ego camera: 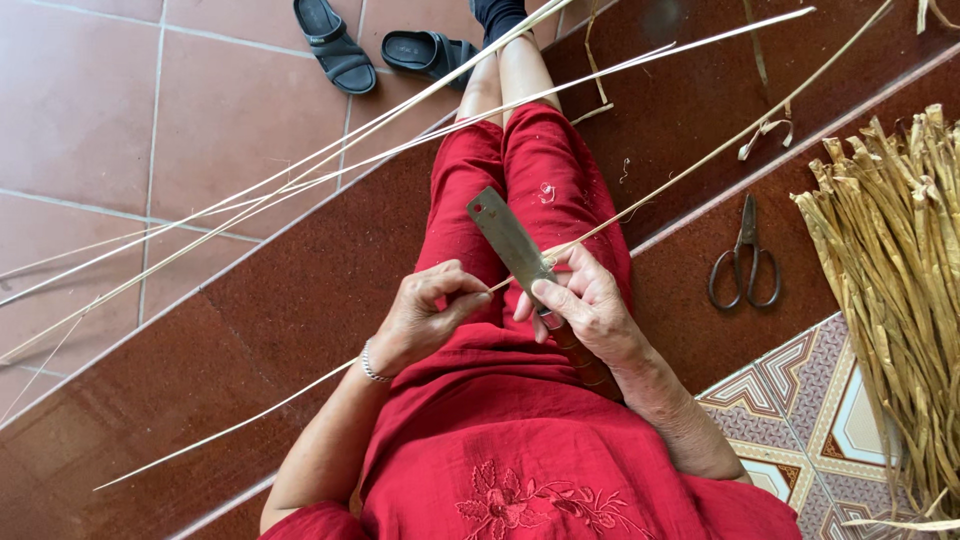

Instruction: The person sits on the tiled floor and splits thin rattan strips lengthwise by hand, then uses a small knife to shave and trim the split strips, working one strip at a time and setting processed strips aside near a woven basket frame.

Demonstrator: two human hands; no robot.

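Right hand grasps a flat-bladed knife against a thin cane strip; left hand pinches the strip's near side; scissors lie right.

step: dark red stone
on step: scissors, dry stalks
floor: terracotta tiles
on floor: sandals, thin strips

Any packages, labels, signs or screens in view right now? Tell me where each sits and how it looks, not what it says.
None in view: no package, label, sign or screen.
The right hand holds a flat metal knife over the lap.
The left hand pinches a thin pale strip.
Dark scissors lie on the step to the right, beside a bundle of dried stalks.
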